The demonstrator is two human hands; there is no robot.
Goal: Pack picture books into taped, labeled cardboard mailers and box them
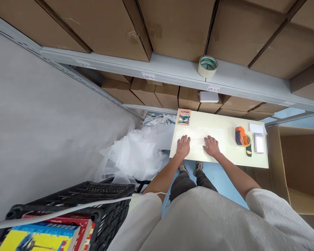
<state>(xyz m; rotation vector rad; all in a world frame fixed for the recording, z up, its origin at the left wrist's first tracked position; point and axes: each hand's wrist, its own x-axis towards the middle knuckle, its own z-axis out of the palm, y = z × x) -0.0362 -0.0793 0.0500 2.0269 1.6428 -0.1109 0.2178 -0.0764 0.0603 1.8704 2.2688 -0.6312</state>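
Packing table, two hands laid flat on a pale sheet

Shelving rack [170, 69], grey metal, running across the view; brown cartons [178, 31] stand on its upper shelf, with more on the shelf below.
Table [232, 155], cream top, set before the rack.
Carton [280, 157], brown, large, its inside showing, just beyond the table's right end.
Heap of white film [136, 153], crumpled, between the grey wall and the table's left end.
Crate [112, 195], black plastic, lower left, holding books [39, 237]; the uppermost is yellow and blue.
Pale sheet [197, 143], thin, on the table's left half, under the hands; its outline is faint and its material cannot be told.
Left hand [183, 146], palm down, fingers extended, grasping nothing, near the sheet's left part.
Right hand [211, 146], palm down, fingers slightly spread and bent, grasping nothing, apart from the left.
Small book [184, 117], orange cover, far left corner of the table.
Tape dispenser [240, 134], orange and dark, right of the right hand, touching a yellowish tape roll [248, 140].
Cutter [248, 151], black and yellow, just beside that roll.
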